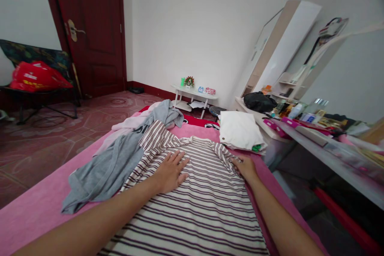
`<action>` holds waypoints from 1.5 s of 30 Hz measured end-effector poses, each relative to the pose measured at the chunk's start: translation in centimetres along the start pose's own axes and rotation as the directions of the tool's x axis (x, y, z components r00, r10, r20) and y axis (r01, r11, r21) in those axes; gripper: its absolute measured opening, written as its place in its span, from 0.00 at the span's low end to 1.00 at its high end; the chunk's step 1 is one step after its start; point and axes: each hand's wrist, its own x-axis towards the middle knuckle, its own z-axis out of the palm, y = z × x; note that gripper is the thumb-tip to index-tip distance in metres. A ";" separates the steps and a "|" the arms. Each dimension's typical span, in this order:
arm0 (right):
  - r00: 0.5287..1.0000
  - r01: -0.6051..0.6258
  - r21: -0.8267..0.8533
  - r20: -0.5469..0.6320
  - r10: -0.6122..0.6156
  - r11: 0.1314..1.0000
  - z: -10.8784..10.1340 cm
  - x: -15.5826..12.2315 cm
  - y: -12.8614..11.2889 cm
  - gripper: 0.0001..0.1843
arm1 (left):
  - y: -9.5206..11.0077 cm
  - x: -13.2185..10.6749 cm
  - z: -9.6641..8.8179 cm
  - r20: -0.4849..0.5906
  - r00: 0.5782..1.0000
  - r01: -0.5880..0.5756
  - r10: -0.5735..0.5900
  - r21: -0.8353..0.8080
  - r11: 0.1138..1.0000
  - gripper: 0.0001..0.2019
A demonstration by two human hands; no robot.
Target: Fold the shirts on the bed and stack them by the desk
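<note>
A white T-shirt with dark stripes lies spread on the pink bed, its collar pointing away from me. My left hand rests flat on the upper part of the shirt, fingers apart. At the right sleeve, my right hand has its fingers closed on the edge of the fabric. Crumpled grey clothing lies along the shirt's left side. Beyond the right sleeve sits a folded white garment, stacked on other cloth.
A cluttered dressing table with bottles and a black bag stands close on the right. Past the bed's far end is a small white table. A folding chair holds a red bag near the dark red door.
</note>
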 end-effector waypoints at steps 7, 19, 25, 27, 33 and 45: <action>0.915 -0.223 -0.285 -0.390 0.100 0.932 -3.3 3.0 0.5 0.19 | 0.0 0.1 -0.2 -0.005 1.000 0.007 -0.007 -0.024 1.000 0.29; 0.870 0.487 -0.092 0.131 -0.475 0.868 8.1 -2.9 -5.9 0.09 | -2.3 5.0 1.1 -0.023 0.986 0.166 -0.167 -0.019 0.986 0.32; 0.885 0.463 -0.198 0.155 -0.439 0.864 7.7 -2.8 -5.5 0.16 | -7.5 10.8 1.6 -0.100 0.934 0.353 -0.344 0.099 0.930 0.32; 0.897 0.437 -0.301 0.214 -0.387 0.847 7.9 -3.0 -5.8 0.22 | -8.5 11.6 2.0 -0.097 0.927 0.372 -0.363 0.094 0.923 0.32; 0.894 0.403 -0.456 0.381 -0.236 0.793 8.5 -3.2 -6.0 0.31 | -7.4 9.2 2.1 -0.062 0.955 0.295 -0.290 0.109 0.949 0.30; 0.954 0.145 -0.476 0.299 0.004 0.868 11.1 -6.5 -12.3 0.33 | -1.3 -7.1 -2.9 0.143 0.989 -0.038 0.046 -0.058 0.998 0.32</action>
